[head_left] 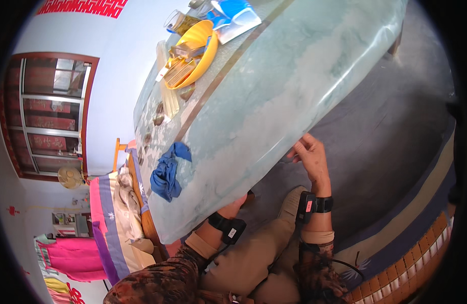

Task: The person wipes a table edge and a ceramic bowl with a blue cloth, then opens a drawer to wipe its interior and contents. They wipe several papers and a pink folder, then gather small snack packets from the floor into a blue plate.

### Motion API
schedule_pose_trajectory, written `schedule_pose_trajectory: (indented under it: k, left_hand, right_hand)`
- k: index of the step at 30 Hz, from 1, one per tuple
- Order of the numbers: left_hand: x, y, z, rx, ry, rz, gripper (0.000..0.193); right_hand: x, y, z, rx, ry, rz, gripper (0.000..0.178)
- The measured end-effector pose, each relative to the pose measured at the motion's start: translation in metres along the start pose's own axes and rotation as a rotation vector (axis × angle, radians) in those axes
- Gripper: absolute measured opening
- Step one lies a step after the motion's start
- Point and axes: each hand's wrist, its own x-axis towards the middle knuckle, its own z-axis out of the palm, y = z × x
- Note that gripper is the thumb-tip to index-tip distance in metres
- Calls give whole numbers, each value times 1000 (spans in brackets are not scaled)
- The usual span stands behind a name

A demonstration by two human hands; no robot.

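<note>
A pale green marbled, glossy cover [274, 106] lies over the table and hangs down at its near edge. My right hand [312, 157] is just beside that edge, its fingers apart and slightly bent, with nothing visible in them. Below the left part of the edge, my left hand [236, 203] is mostly hidden by the cover, so its fingers do not show. A crumpled blue cloth [167, 172] rests on the tabletop near its left end. Each wrist wears a black strap with a small box.
Along the far side of the table stand a yellow bowl [209, 58] with packets in it, a glass jar [180, 23] and a blue-and-white package [236, 20]. Bedding [114, 218] lies beyond the left end. A tile-like slatted mat [406, 271] is at lower right.
</note>
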Motion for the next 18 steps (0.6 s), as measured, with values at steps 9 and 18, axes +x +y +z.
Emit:
schedule_pose_trajectory:
  k: [9,18]
  left_hand:
    - [-84,74,77,470,-606,-456,29]
    - [-108,217,16,1399,203,876,59]
  right_hand:
    - [-52,-80,-29,-68,439,-62,27]
    - [-227,-137,-12,-389,321,-91,22]
